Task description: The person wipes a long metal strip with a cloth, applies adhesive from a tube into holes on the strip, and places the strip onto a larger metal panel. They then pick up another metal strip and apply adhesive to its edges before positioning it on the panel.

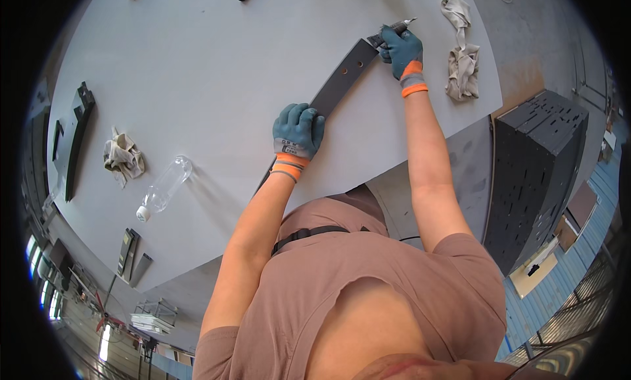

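Note:
A long, narrow dark grey board (pixel 338 81) with two small holes near its far end lies slantwise on the pale table. My left hand (pixel 298 129), in a blue-grey coated glove with an orange cuff, is closed over the middle of the board. At its far end my right hand (pixel 401 53), gloved alike, is closed around a slim dark tool with a pale pointed tip (pixel 403 25). The tip points up and to the right, away from the board. My fingers hide part of the tool, so its exact kind is unclear.
Crumpled pale rags (pixel 463 71) lie right of my right hand; another rag (pixel 123 158) and a clear plastic bottle (pixel 164 188) lie left. Dark strips (pixel 80 140) rest along the table's left side. A tall dark stack (pixel 536 176) stands beyond the right edge.

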### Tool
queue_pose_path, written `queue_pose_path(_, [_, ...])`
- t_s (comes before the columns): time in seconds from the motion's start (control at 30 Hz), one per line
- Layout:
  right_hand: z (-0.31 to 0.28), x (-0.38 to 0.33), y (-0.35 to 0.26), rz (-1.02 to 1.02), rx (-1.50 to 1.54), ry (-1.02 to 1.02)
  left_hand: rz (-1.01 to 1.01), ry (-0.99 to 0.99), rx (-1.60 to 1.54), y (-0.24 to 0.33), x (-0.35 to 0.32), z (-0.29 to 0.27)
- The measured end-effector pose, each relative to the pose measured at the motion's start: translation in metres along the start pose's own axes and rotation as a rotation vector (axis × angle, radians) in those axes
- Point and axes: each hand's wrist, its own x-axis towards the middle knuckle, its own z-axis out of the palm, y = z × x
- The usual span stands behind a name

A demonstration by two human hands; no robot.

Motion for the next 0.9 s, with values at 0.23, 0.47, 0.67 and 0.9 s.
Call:
queue_pose_path(0.23, [0.005, 0.002, 0.003, -0.035, -0.079, -0.055, -0.009, -0.007, 0.000, 0.000, 0.000, 0.001])
queue_pose_path(0.47, [0.006, 0.014, 0.005, -0.051, -0.191, -0.067, -0.009, -0.015, 0.000, 0.000, -0.001, 0.001])
queue_pose_path(0.67, [0.012, 0.015, 0.009, -0.217, -0.268, 0.070, -0.003, -0.012, 0.001, -0.001, 0.000, 0.001])
queue_pose_path(0.9, [0.007, 0.006, 0.003, -0.174, -0.131, 0.042, -0.011, -0.014, 0.002, 0.000, -0.001, 0.002])
